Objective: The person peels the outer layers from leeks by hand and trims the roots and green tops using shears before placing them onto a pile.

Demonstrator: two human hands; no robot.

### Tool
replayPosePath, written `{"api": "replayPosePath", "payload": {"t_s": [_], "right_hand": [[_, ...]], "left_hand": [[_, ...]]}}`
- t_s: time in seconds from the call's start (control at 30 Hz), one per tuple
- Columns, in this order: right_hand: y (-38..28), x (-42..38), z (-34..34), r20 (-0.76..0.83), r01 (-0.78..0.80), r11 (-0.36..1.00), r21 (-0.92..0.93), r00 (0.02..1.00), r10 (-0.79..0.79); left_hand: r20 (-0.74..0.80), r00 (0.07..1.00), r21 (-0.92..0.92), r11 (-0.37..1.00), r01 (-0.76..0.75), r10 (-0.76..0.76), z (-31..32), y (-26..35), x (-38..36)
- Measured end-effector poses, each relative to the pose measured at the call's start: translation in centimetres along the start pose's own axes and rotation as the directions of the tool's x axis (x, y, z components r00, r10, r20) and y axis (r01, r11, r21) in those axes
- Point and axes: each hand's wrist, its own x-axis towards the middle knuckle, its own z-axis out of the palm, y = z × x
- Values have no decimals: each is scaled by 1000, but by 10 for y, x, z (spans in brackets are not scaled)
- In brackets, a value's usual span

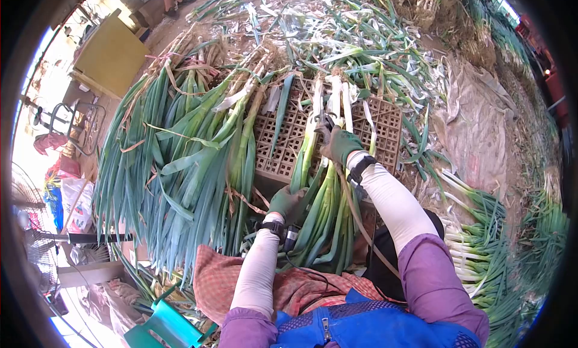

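My left hand (288,204), in a green glove, is closed at the leafy part of a green onion (308,142); its fingertips are partly hidden. My right hand (342,145), also gloved, grips a dark hand tool that looks like an air blow gun (326,124). Its tip lies against the white stalk of that onion. A tan hose (360,222) runs from beneath the right hand down past my forearm. More green onions (347,107) with white stalks lie just right of the tool. Under them is a brown slatted plastic crate (385,130).
A thick heap of unpeeled green onions (174,149) covers the left side. Peeled onions (472,245) are piled at right. Leaf scraps (385,53) litter the floor beyond the crate. A fan (36,251), a teal plastic stool (165,327) and a yellow board (110,56) stand at left.
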Motion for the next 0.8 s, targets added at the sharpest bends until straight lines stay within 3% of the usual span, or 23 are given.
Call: {"api": "replayPosePath", "payload": {"t_s": [0.1,0.17,0.2,0.3,0.4,0.43,0.5,0.57,0.63,0.67,0.73,0.77,0.8], "right_hand": [[1,-15,-4,-20,143,988,-63,989,-144],[4,-19,2,77,82,996,-27,994,-80],[9,-22,11,48,100,995,-26,994,-99],[16,-33,16,42,103,994,-37,994,-101],[15,-45,12,48,132,986,-102,991,-128],[15,-47,14,55,153,982,-109,988,-147],[15,-50,20,71,196,973,-124,980,-189],[21,-50,22,117,168,969,-181,982,-148],[36,-51,21,122,165,959,-232,983,-139],[47,-49,28,86,125,969,-214,990,-108],[69,-45,42,14,47,984,-170,999,-45],[67,-56,31,53,-14,992,-123,998,21],[74,-57,36,42,-4,996,-86,999,7]], "left_hand": [[-16,1000,28,999,-25,26,-1,-1,0],[31,1000,-34,999,1,0,0,-6,3],[55,998,-65,998,16,-12,0,-9,3],[47,997,30,998,64,-65,-1,-5,-6],[257,966,-340,939,57,34,10,1,-13],[328,945,-154,987,51,2,14,8,-18],[403,906,-79,991,-104,127,54,-22,5],[392,893,-188,970,-155,219,102,-43,10],[444,818,44,903,-427,366,108,-13,-22],[481,788,111,865,-489,384,109,-7,-25],[537,798,331,801,-498,274,91,-13,-1],[467,853,456,763,-458,233,76,-17,12],[198,945,525,786,-326,259,45,7,4]]}}
